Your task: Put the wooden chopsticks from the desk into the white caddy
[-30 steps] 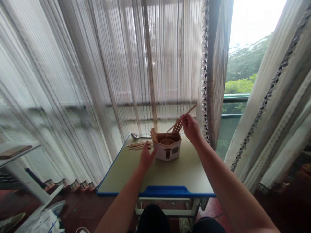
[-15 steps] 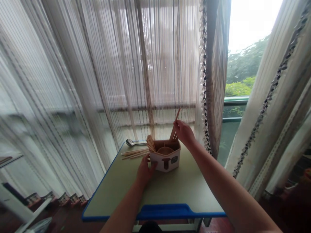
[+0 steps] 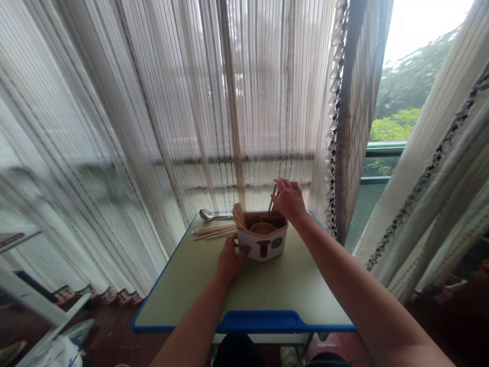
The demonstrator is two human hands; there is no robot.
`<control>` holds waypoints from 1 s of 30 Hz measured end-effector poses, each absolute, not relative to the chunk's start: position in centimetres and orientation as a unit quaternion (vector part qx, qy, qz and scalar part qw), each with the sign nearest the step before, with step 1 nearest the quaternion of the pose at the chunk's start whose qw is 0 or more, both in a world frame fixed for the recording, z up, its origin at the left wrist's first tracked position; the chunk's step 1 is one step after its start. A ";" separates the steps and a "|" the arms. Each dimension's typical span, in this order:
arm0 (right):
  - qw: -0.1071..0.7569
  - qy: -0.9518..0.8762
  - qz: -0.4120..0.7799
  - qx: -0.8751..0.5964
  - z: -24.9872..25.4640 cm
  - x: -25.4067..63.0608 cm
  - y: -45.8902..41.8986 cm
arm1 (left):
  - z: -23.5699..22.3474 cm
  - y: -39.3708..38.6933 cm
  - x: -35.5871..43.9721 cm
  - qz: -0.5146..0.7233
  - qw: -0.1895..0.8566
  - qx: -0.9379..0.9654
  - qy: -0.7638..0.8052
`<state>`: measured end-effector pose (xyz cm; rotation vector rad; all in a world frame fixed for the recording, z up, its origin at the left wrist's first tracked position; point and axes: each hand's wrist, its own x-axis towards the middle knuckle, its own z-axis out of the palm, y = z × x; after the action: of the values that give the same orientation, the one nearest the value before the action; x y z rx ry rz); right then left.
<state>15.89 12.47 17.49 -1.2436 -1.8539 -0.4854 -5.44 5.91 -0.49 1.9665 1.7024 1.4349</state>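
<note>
A white and brown utensil holder point(image 3: 263, 244) with compartments stands on the small desk. My left hand point(image 3: 231, 257) grips its left front corner, thumb on the front and fingers round the side. My right hand point(image 3: 289, 200) is above its back right corner, fingers apart around the tops of several upright brown chopsticks point(image 3: 273, 206); its palm side is partly hidden. A bundle of thin pale wooden sticks point(image 3: 239, 216) leans in the holder's left compartment. A round brown cup shape point(image 3: 263, 229) fills the front middle compartment.
More pale sticks point(image 3: 214, 232) lie on the desk left of the holder, beside a slotted metal spoon point(image 3: 206, 214). The desk point(image 3: 183, 290) has a blue edge and a blue front tray point(image 3: 262, 320). Sheer curtains point(image 3: 183, 102) hang right behind it.
My right hand has come down slightly, and the chopstick it held raised now stands lower in the holder. Its fingers have spread. My left hand stays on the holder. The view has shifted a little.
</note>
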 end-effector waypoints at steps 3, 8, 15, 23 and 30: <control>0.405 -0.752 -0.180 -0.489 17.6 15.8 12.7 | -0.5 5.9 -5.5 0.478 0.085 0.658 0.576; 0.421 -0.753 -0.187 -0.470 17.8 16.1 13.2 | -0.5 5.9 -5.6 0.469 0.086 0.661 0.580; 0.426 -0.752 -0.204 -0.461 18.2 16.2 14.1 | -0.7 6.1 -5.7 0.477 0.097 0.662 0.569; 0.394 -0.743 -0.213 -0.498 17.5 15.9 14.2 | -0.8 6.1 -5.7 0.467 0.106 0.669 0.569; 0.421 -0.738 -0.198 -0.489 18.0 16.1 14.0 | -0.7 6.1 -5.9 0.462 0.105 0.672 0.569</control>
<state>16.15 14.02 18.04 -1.2250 -1.8484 -0.4959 -5.87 6.09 -0.74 1.9809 1.6774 1.3627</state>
